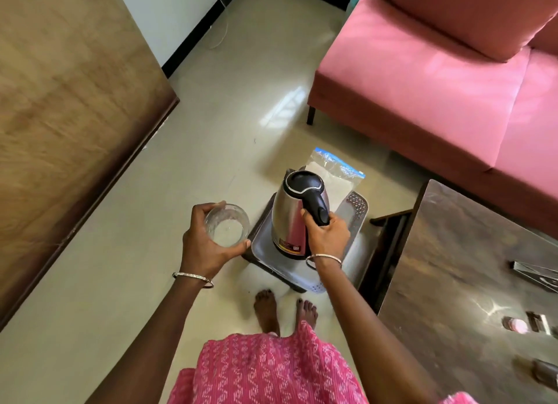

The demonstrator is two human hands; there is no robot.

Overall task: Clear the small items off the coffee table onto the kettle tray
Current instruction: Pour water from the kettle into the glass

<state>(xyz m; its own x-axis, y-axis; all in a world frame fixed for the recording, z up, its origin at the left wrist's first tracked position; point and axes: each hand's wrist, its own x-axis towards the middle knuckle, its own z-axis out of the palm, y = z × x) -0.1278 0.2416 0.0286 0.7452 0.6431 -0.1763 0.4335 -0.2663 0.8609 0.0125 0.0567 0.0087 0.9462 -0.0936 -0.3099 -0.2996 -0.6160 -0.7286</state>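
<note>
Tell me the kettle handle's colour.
Black, on the kettle handle; the head view shows it.

Bright daylight reflected as glare on the floor (pixel 283 108), a starburst highlight thrown on the tabletop (pixel 489 308), edges bent by wide-angle distortion, slight motion blur seen.

Pink velvet sofa (pixel 437 80) on dark legs, top right. Brown wood-grain panel (pixel 66 108) along left. Glossy cream tile floor (pixel 229 102), black skirting board (pixel 205 26) against white wall.
</note>
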